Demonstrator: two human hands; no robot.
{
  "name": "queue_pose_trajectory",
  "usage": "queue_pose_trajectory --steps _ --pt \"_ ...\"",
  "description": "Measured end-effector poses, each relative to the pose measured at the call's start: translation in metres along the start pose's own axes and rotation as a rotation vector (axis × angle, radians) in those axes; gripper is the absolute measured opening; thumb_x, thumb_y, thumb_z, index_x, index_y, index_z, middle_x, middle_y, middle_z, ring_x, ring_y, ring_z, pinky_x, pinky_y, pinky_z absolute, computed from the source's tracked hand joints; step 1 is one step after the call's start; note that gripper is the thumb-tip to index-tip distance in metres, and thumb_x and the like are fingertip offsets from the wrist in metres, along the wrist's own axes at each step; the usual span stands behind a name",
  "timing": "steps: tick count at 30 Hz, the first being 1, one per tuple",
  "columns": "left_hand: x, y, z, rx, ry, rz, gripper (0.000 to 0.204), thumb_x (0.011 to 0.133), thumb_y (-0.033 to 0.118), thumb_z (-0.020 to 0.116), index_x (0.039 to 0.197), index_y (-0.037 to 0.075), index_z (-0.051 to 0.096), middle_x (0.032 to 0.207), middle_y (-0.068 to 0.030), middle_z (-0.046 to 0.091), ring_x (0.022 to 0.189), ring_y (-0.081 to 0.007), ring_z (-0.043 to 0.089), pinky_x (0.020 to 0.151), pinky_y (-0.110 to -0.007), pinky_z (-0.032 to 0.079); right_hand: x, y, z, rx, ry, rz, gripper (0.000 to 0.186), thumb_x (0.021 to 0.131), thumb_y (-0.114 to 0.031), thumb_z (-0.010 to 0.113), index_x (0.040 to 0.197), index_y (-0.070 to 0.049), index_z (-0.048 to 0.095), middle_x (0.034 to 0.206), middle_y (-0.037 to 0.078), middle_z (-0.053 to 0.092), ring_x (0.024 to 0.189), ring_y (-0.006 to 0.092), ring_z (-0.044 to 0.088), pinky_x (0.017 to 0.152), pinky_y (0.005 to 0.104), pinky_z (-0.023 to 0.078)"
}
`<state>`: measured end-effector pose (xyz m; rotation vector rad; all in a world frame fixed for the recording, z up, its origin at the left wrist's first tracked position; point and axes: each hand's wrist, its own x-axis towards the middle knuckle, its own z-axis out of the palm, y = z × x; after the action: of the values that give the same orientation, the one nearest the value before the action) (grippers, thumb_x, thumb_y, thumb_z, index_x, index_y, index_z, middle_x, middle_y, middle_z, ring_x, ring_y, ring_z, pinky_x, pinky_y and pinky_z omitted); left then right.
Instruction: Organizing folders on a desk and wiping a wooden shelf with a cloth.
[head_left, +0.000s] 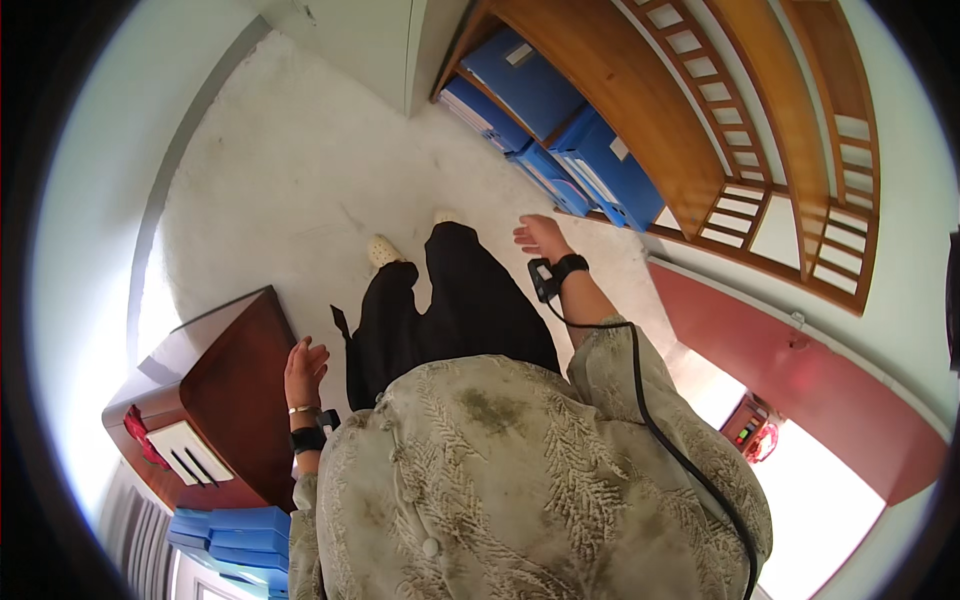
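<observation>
My left hand (305,370) hangs beside my dark trousers, near a reddish-brown wooden cabinet (240,380), with its fingers loosely curled and apart and nothing visible in them. My right hand (540,235) is out beside my right leg, below a wooden shelf unit (640,110) holding blue binders (600,170), its fingers apart and holding nothing. Each wrist wears a dark strap with a small device; a black cable runs from the right one (545,280) over my patterned sleeve. My feet in pale clogs (385,250) stand on a light floor.
A pale door or panel (360,40) stands ahead by the shelves. A white wall (100,200) runs along the left. Behind on the left are more blue binders (230,540). A red door (780,350) is on the right, beside a bright opening.
</observation>
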<state>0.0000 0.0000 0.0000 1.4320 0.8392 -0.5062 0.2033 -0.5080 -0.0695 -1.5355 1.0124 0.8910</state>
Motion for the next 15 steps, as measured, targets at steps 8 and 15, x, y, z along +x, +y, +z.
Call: queue_pose_trajectory --steps 8,15 --pt "-0.043 -0.054 0.073 -0.566 0.371 -0.413 0.046 0.094 0.039 0.049 0.129 0.01 0.052 0.115 -0.013 0.063 0.103 -0.0232 0.062 0.081 -0.033 0.047 0.103 -0.088 -0.025 0.136 0.045 -0.051 0.044 0.082 -0.032 0.062 0.118 -0.008 0.052 0.114 0.013 0.059 0.097 0.0258 0.061 0.081 0.0426 0.05" --pt "-0.08 -0.066 0.182 -0.748 0.508 -0.574 0.046 0.093 0.038 0.052 0.127 0.008 0.053 0.104 -0.0113 0.066 0.09 -0.0212 0.064 0.071 -0.03 0.05 0.221 -0.127 -0.04 -0.074 0.274 -0.102 0.057 0.074 -0.036 0.067 0.12 -0.006 0.052 0.109 0.014 0.054 0.091 0.0302 0.058 0.072 0.0438 0.052"
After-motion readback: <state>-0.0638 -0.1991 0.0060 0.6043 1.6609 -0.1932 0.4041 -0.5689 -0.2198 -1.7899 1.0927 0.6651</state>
